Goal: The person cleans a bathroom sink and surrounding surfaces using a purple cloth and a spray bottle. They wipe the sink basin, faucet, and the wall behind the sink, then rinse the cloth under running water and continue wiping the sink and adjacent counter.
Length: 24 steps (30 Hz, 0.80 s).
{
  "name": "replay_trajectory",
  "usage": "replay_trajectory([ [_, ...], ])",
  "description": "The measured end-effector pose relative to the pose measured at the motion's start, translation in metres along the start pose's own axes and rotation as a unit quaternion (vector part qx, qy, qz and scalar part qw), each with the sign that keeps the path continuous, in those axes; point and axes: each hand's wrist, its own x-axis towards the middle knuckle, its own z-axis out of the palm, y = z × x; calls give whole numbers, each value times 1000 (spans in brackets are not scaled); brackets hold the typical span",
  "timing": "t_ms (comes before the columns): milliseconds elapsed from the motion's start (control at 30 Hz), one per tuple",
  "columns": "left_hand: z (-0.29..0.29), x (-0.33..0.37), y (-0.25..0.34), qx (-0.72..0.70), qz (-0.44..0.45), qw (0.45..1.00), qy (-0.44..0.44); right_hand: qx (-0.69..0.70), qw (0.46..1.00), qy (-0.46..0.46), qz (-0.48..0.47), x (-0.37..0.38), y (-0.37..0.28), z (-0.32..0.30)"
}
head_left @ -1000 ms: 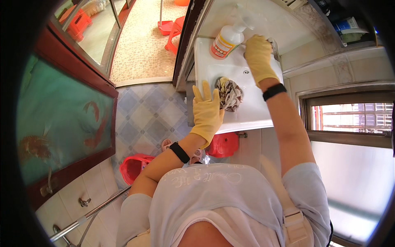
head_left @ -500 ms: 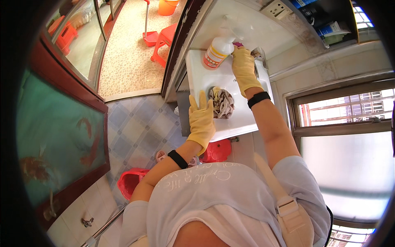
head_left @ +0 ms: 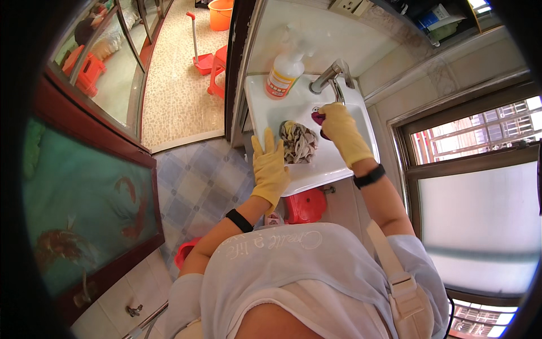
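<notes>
Both hands wear yellow rubber gloves. My right hand (head_left: 345, 133) is closed on a purple cloth (head_left: 318, 117), low in the white sink (head_left: 316, 176) just below the tap (head_left: 326, 79). My left hand (head_left: 270, 172) lies on the sink's left rim, fingers stretched apart, with nothing held in it. Beside its fingers, a crumpled grey-and-brown patterned rag (head_left: 299, 142) sits bunched up in the sink. A white spray bottle (head_left: 284, 76) with an orange-and-yellow label stands upright on the sink's back left corner.
An open shelf (head_left: 443, 22) with tubes hangs at upper right, near a wall socket (head_left: 350, 7). A window (head_left: 474, 147) is on the right. A red plastic basin (head_left: 306, 206) is below the sink; a glass door (head_left: 96, 198) stands at left.
My right hand has come down from the back of the sink, beside the tap, into the basin with the purple cloth. My left hand stays at the left rim. The view has shifted slightly.
</notes>
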Motion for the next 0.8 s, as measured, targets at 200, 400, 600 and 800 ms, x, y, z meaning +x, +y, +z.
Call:
replay_trajectory([
  [200,-6,0,11,16,-20,999,-22,87,987,129,40,5,24,-85],
  [400,-8,0,14,24,-27,999,-24,173,966,190,-38,4,62,-65],
  [600,-2,-2,14,81,-5,997,7,686,697,21,206,-23,108,23],
  [800,-42,39,68,23,87,995,-35,906,276,-29,319,14,97,90],
])
